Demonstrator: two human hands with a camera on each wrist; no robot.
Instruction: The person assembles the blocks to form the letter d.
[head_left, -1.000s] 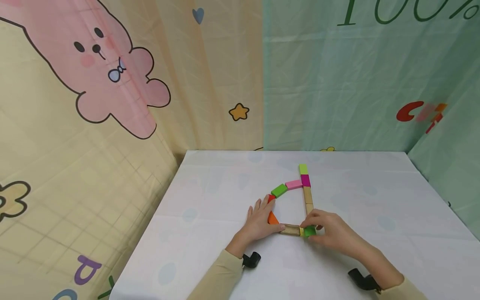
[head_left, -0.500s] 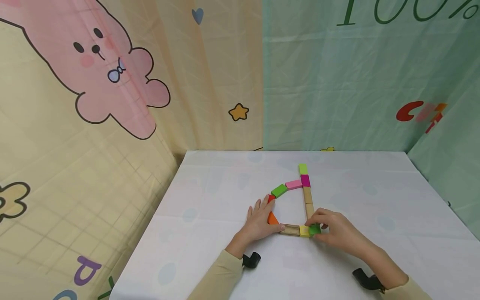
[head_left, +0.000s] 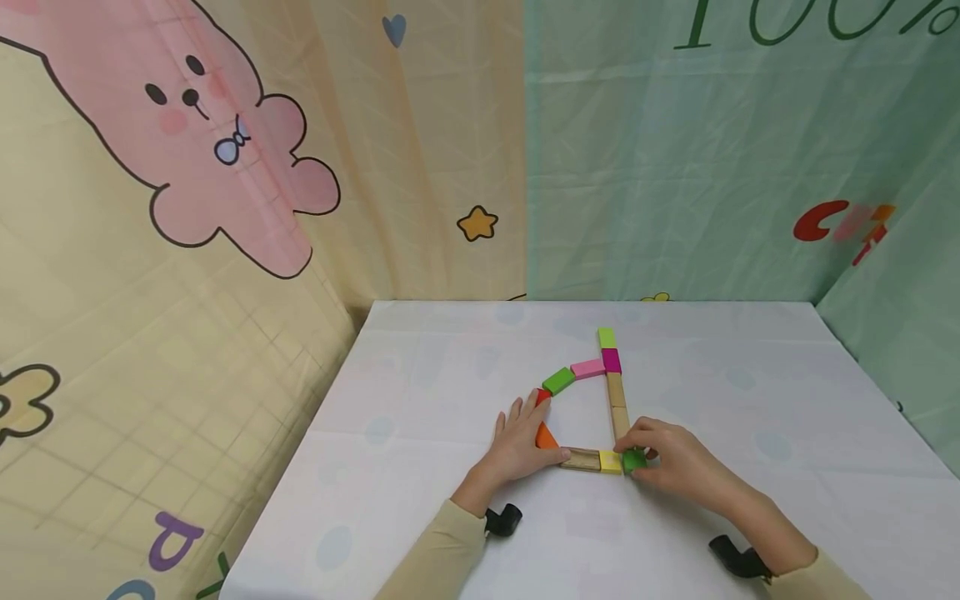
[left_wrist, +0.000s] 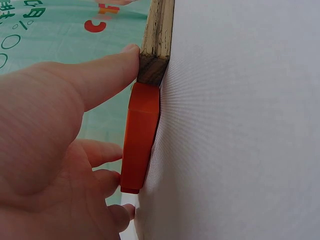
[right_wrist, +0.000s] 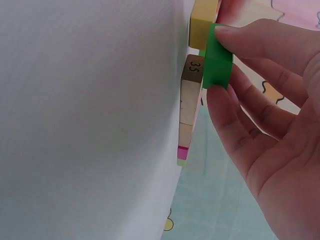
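My right hand [head_left: 675, 458] pinches a green block [right_wrist: 218, 60] between thumb and fingers. In the head view it sits just right of a yellow block [head_left: 611, 462], below the near end of a column of plain wooden blocks [head_left: 617, 404]. Whether it touches the cloth is hard to tell. My left hand [head_left: 517, 450] lies with fingers spread over an orange block [left_wrist: 137, 145] and a red block [head_left: 543, 397], both partly covered in the head view. Its thumb touches the end of a grooved wooden block [left_wrist: 157, 35], which adjoins the yellow one.
Magenta [head_left: 611, 361] and lime [head_left: 606, 337] blocks top the column. Pink [head_left: 587, 369] and green blocks curve from it toward the left hand, closing a loop. White cloth covers the table [head_left: 435, 350]; printed curtains [head_left: 637, 167] hang behind. Black wrist mounts [head_left: 504, 520] sit below both hands.
My right hand has shifted slightly right with the green block, uncovering the yellow block. The left hand and the other blocks have stayed put.
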